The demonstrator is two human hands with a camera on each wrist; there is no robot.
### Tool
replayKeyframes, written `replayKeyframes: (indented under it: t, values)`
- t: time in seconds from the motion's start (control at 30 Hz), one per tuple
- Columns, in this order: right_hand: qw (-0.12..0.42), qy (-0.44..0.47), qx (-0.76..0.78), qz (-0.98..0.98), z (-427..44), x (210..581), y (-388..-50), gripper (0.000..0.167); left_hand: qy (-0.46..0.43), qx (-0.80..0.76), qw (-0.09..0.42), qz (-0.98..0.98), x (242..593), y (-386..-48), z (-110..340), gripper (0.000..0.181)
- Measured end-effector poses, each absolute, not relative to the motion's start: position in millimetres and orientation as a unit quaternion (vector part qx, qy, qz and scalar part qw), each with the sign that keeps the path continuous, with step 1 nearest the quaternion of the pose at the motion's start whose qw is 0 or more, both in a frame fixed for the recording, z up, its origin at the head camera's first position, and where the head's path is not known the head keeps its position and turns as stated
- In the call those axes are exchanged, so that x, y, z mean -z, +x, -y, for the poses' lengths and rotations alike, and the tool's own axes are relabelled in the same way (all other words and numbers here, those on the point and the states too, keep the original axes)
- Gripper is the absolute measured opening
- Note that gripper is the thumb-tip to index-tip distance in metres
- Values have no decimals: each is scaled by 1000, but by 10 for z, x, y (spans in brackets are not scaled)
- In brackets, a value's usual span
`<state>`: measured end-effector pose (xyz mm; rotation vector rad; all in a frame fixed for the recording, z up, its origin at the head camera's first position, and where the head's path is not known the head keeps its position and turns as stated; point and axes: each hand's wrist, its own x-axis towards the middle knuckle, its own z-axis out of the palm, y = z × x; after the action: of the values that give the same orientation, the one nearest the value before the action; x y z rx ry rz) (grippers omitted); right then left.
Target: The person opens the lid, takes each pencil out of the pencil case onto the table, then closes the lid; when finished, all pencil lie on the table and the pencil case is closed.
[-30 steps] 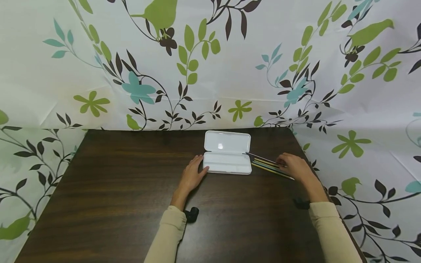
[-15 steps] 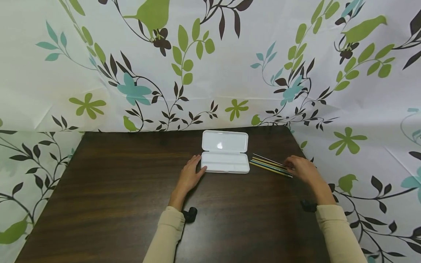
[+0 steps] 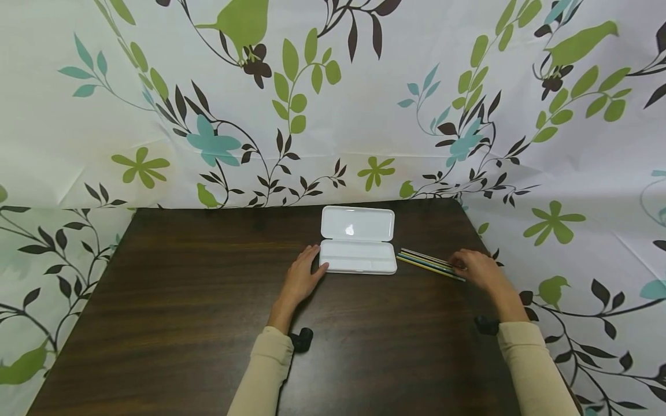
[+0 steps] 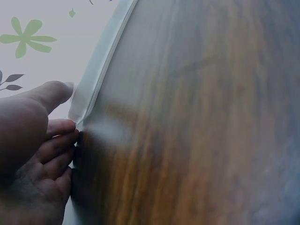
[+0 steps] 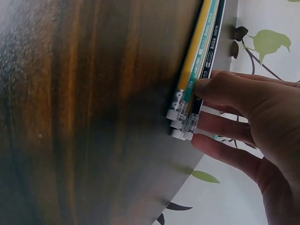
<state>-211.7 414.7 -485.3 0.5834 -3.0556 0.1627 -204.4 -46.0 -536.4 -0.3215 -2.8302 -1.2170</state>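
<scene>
A white pencil case (image 3: 358, 257) lies on the table with its lid (image 3: 358, 223) raised at the back. My left hand (image 3: 302, 271) rests against its left end, thumb at the front corner and fingers along the side. In the left wrist view, the case (image 4: 101, 63) is seen edge-on beside the left thumb. Right of the case lies a slanted bundle of several pencils (image 3: 429, 264). My right hand (image 3: 476, 268) pinches the bundle near its right end. In the right wrist view, the thumb presses on yellow, green and black pencils (image 5: 199, 61) with white erasers.
The dark wooden table (image 3: 182, 312) carries the case and pencils near its back edge. A patterned white cloth (image 3: 333, 104) with leaves and birds rises behind and at both sides. The right hand is close to the table's right edge.
The dark pencil, whose far end stuck out towards the case, has slid right and now lies in line with the others. The right hand moved slightly right. The left hand stays at the case.
</scene>
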Motion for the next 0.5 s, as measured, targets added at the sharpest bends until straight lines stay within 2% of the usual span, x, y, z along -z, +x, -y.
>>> replayKeyframes:
  t: [0.5]
  values:
    - [14, 182, -47, 982, -4177, 4880, -2137, 15, -113, 391, 33, 913, 5351, -2027, 467, 58]
